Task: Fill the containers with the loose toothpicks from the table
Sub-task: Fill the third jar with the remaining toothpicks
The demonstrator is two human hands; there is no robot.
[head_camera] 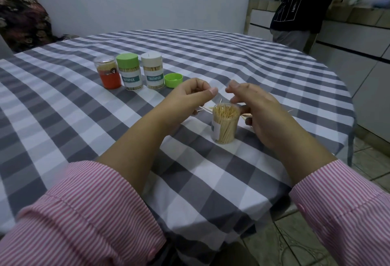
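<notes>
A person in pink-striped sleeves sits at a round table (pixel 274 59) under a grey-and-white checked cloth. An open clear container (pixel 225 125), packed nearly full of toothpicks, stands between the hands. The left hand (pixel 190 97) is loosely curled; whether it pinches any picks I cannot tell. The right hand (pixel 259 109) hovers just beside the rim, fingers curled, its hold unclear. Loose toothpicks (pixel 207 108) lie just behind the container. Gathering them into an aligned bundle should help them slide in. Three capped containers (pixel 128 73) and a green lid (pixel 173 80) stand farther back. Someone stands by a tiled counter (pixel 348 16).
</notes>
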